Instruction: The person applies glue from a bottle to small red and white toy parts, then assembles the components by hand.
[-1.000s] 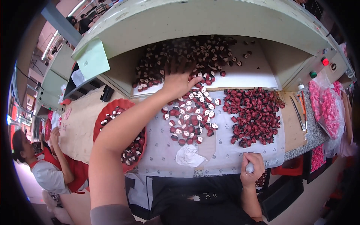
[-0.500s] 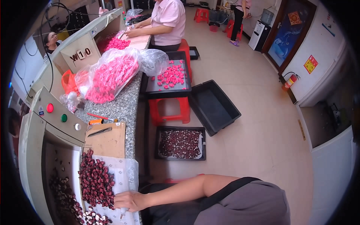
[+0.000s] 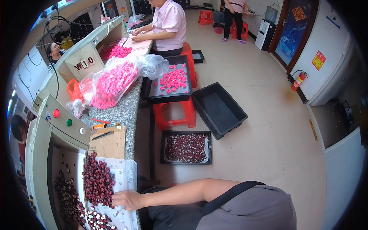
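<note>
Head view: the person's right hand has its fingers curled snugly round a small whitish bottle, tip poking out below, right beside a heap of dark red petal-like pieces on a printed white sheet. Red-and-white pieces sit nearby. Can't tell the left hand's grip, it's out of frame.

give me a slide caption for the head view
The right hand holds a small bottle next to dark red pieces on white paper, with black trays nearby.
</note>
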